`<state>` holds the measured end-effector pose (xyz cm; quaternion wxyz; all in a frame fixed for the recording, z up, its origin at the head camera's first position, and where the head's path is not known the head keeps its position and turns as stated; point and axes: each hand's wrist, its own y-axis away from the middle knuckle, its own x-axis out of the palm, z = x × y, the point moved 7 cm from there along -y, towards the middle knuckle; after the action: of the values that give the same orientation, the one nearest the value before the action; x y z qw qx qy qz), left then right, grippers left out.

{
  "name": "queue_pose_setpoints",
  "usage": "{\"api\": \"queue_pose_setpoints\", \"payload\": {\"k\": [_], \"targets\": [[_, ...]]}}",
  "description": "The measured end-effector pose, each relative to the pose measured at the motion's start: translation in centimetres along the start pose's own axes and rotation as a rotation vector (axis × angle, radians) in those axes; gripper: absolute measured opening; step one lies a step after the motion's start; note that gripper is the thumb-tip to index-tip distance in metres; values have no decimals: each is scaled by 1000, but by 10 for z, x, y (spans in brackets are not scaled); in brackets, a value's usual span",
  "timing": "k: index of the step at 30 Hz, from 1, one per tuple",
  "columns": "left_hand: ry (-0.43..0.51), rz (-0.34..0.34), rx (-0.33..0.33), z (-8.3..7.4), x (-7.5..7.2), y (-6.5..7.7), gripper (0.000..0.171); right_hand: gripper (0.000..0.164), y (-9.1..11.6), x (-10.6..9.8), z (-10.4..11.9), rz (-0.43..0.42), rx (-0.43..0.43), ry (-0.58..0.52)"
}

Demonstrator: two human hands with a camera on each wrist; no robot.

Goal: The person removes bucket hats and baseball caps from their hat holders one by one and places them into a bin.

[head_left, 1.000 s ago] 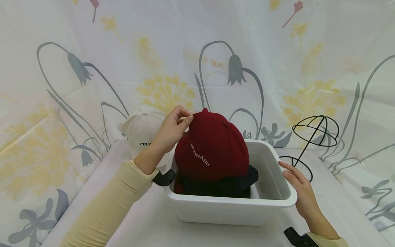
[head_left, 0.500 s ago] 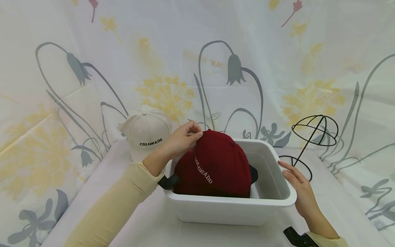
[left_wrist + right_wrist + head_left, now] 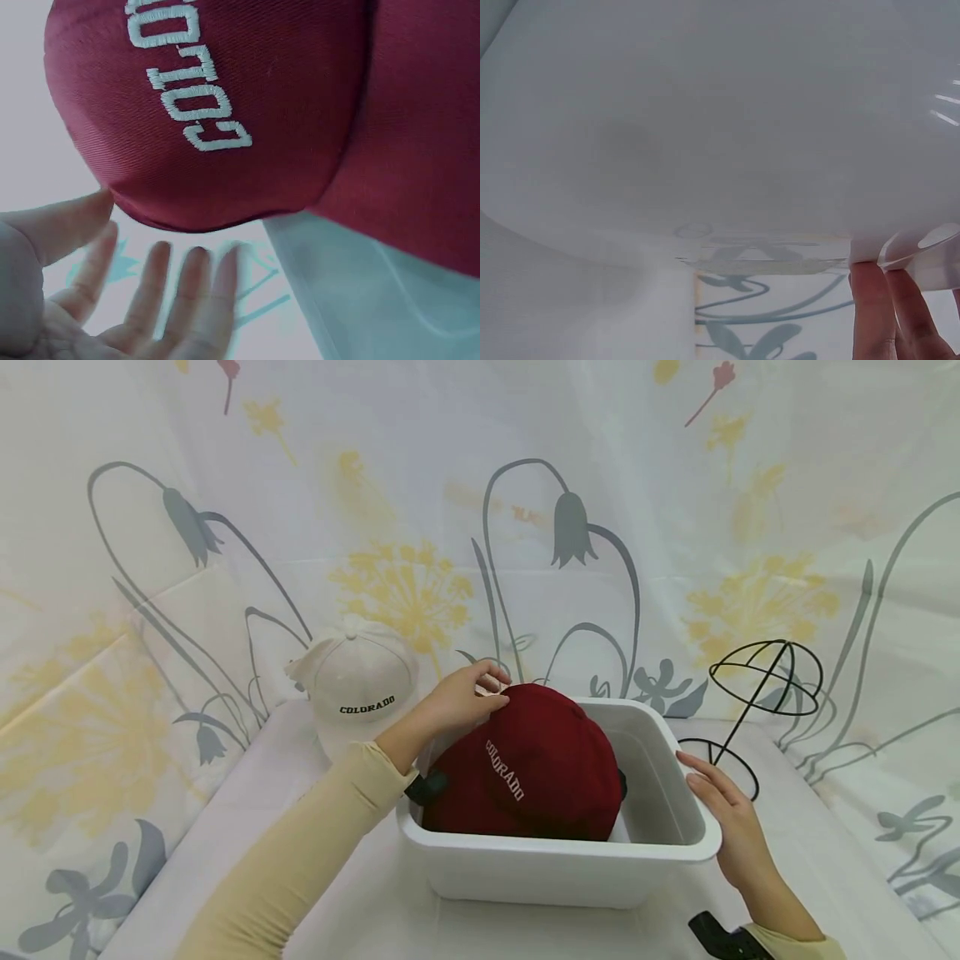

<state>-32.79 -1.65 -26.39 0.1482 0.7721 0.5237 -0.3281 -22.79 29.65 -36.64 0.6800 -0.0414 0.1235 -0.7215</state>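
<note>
A maroon baseball cap (image 3: 517,768) lettered COLORADO sits low inside a white plastic bin (image 3: 555,872), over a dark item that barely shows. My left hand (image 3: 468,697) is at the cap's upper left side. In the left wrist view, the thumb (image 3: 75,225) touches the cap edge, while the other fingers spread apart and look slightly blurred. At the bin's right end, my right hand (image 3: 731,818) holds the rim. The right wrist view shows fingers (image 3: 874,307) up against that rim, with their tips hidden.
Left of the bin stands a cream cap (image 3: 360,681), also lettered COLORADO. To its right is a black wire hat stand (image 3: 757,702) with nothing on it. A floral cloth (image 3: 420,493) hangs behind the white-covered table (image 3: 375,893).
The maroon cap has come down into the bin, covering the dark item. My left hand has moved down and right with it, and its fingers have loosened. The right hand stays put.
</note>
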Motion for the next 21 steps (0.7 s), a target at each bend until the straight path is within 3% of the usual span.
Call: {"api": "queue_pose_setpoints", "payload": {"k": [2, 5, 9, 11, 14, 21], "targets": [[-43, -25, 56, -4, -2, 1, 16, 37, 0, 0, 0, -1, 1, -2], [-110, -22, 197, -16, -3, 6, 14, 37, 0, 0, 0, -2, 2, -4], [-209, 109, 407, -34, 6, 15, 17, 37, 0, 0, 0, -2, -3, -3], [-258, 172, 464, -38, 12, 18, 19, 37, 0, 0, 0, 1, -7, -3], [-316, 209, 489, -40, 19, 20, 21, 37, 0, 1, 0, 2, -10, -2], [-367, 240, 473, -41, 31, 18, 22, 37, 0, 1, 0, 5, -5, 1]]}}
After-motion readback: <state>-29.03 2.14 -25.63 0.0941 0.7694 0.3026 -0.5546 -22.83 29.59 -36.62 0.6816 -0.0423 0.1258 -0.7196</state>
